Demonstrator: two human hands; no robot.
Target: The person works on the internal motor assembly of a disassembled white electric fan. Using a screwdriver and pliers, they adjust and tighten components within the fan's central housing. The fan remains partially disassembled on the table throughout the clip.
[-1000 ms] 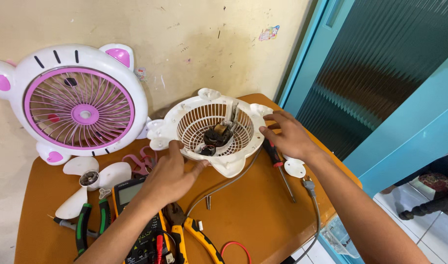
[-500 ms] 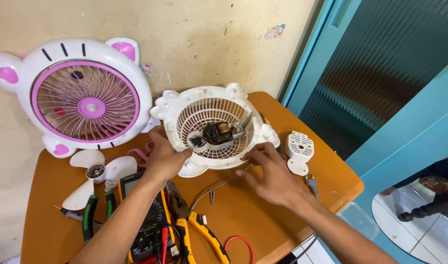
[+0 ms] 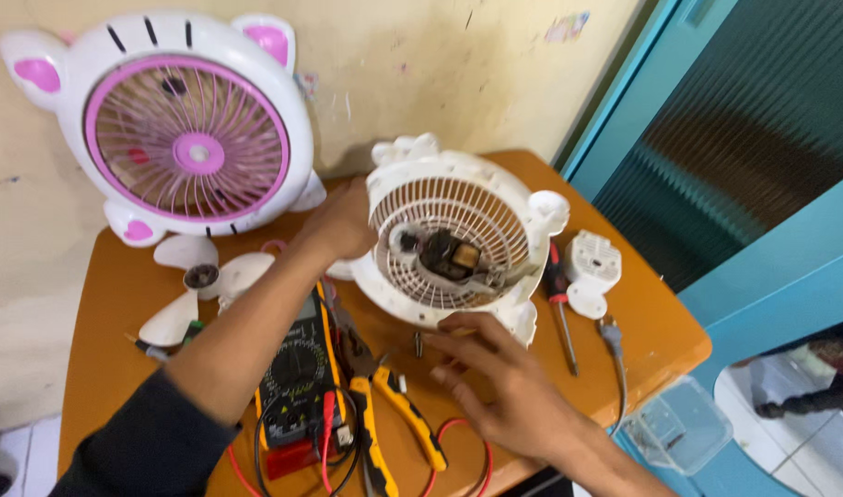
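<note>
white fan housing [image 3: 458, 244], tilted on desk [image 3: 642, 322]: left hand [image 3: 343, 221] grips its rim; right hand [image 3: 495, 377] spread wide, touching lower edge.

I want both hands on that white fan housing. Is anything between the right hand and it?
Nothing visible. The right hand hovers open just under the white fan housing, fingertips at its lower rim; the left hand already grips its left edge.

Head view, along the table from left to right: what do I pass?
Loose fan blade → multimeter → yellow pliers → open fan housing, left hand on its left edge → red screwdriver → small white cover.
</note>
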